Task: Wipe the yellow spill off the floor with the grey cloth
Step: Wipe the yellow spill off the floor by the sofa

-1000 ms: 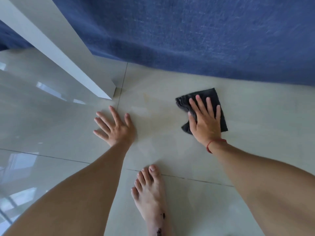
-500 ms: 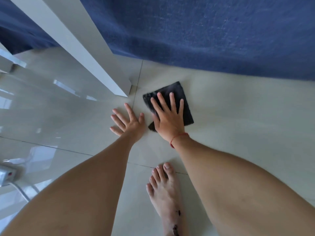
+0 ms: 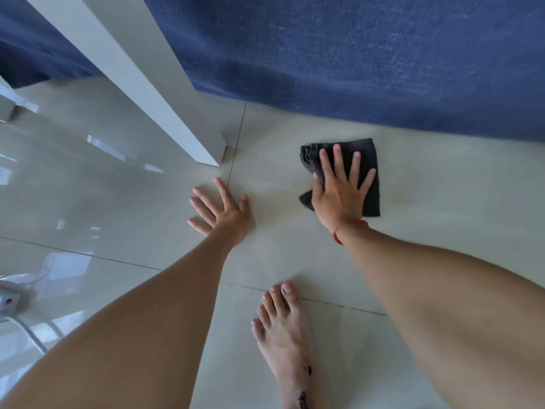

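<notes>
The dark grey cloth point(image 3: 370, 160) lies on the pale glossy tile floor point(image 3: 442, 231), bunched at its left edge. My right hand point(image 3: 342, 190) presses flat on top of it with fingers spread and the thumb against the bunched edge. A red string circles that wrist. My left hand point(image 3: 219, 211) rests flat on the bare floor to the left, fingers apart, holding nothing. Only a faint yellowish smear point(image 3: 274, 187) shows on the tile between the two hands.
A white furniture leg point(image 3: 177, 119) slants down to the floor just beyond my left hand. Blue fabric point(image 3: 354, 54) hangs along the far side. My bare foot point(image 3: 283, 329) stands below the hands. A white power strip point(image 3: 8, 299) with a cable lies at the lower left.
My right hand slid the cloth left until it was next to my left hand, then back to the right, where it is now. My left hand has stayed planted on the floor.
</notes>
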Demonstrator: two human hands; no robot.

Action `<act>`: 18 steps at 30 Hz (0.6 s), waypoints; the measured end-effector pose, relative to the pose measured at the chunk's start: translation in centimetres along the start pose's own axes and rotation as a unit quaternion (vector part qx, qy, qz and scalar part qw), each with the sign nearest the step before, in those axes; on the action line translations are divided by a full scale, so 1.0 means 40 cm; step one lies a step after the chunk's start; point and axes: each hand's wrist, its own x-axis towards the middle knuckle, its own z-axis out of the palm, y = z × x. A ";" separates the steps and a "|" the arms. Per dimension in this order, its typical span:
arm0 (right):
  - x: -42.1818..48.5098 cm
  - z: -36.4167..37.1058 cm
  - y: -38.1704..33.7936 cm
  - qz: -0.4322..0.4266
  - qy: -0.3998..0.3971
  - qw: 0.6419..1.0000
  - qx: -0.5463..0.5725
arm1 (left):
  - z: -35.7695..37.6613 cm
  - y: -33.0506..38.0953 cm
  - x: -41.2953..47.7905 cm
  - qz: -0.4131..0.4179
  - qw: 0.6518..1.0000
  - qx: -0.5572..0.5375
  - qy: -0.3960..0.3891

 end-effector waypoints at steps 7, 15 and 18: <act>-0.046 0.045 -0.175 -0.122 -0.029 0.992 0.001 | -0.011 0.007 -0.010 -0.004 1.000 -0.006 -0.016; -0.131 0.023 0.006 -0.236 -0.037 0.971 -0.025 | -0.011 0.033 -0.026 -0.007 1.000 -0.011 0.015; -0.139 0.001 0.084 -0.202 -0.036 0.979 -0.022 | -0.006 0.066 -0.033 0.075 0.995 0.024 0.061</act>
